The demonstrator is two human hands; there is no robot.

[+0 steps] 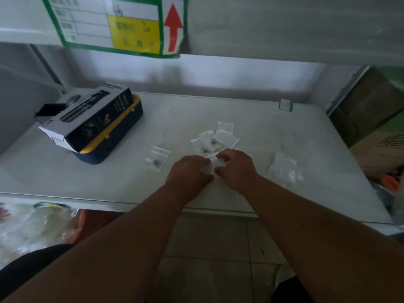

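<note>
Both hands meet at the near-centre of the white table [258, 119], low over the top. The left hand [190, 171] has its fingers curled round the left edge of a small clear bag [210, 165]. The right hand [235, 167] pinches the bag's right side, thumb below and fingers bent over the top. The bag sits between the two hands and both grip it; blur hides whether it touches the table and what is inside. Just beyond the hands is a loose pile of bags [215, 137], overlapping, some with small dark parts in them. Left of the hands, apart from them, lies a pair of bags [157, 158] with dark bits inside. Right of the hands is another heap of clear bags [284, 169], contents unclear. At the far left a printed dark box [91, 119] lies tilted on top of a yellow and navy case [124, 136]. A small white card [284, 104] stands at the far right edge of the table. A green-bordered poster [122, 25] with a red arrow hangs on the wall above. A cardboard box [378, 149] is off the table on the right.
</note>
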